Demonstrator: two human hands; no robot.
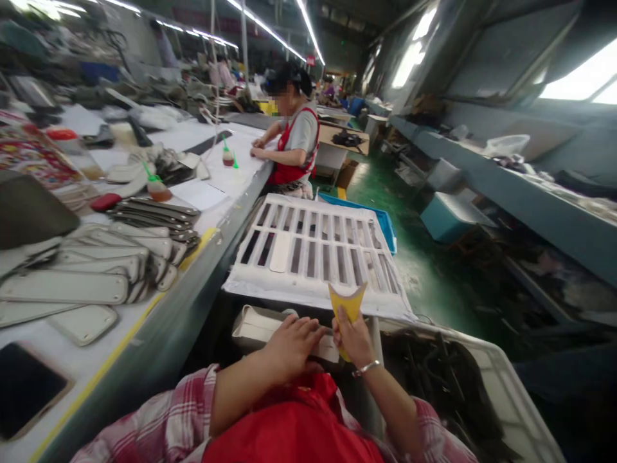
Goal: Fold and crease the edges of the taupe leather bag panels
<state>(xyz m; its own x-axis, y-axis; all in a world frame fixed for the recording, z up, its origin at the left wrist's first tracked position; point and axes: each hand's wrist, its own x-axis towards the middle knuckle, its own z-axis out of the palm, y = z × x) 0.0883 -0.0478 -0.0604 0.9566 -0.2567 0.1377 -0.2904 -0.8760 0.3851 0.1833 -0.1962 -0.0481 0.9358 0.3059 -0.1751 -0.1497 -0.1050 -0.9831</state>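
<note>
In my right hand [354, 337] is a yellow piece [349, 303], flat like card, with a curved notch along its upper edge. The fingers are wrapped round its lower part. My left hand [294, 344] lies with its fingers stretched out over a cream-coloured, box-like piece [260, 326] in front of my red apron. Part of this cream piece shows between the two hands; the hands cover the rest. Just beyond them is a white slatted rack [308, 286] with a pale strip [279, 252] lying on it.
The worktable [139, 321] at left bears stacked grey-white strips [67, 286], dark strips [149, 215], a glue bottle [157, 188] and a phone [29, 389]. A co-worker [296, 135] works farther along it. A white crate [511, 379] with dark pieces stands at right.
</note>
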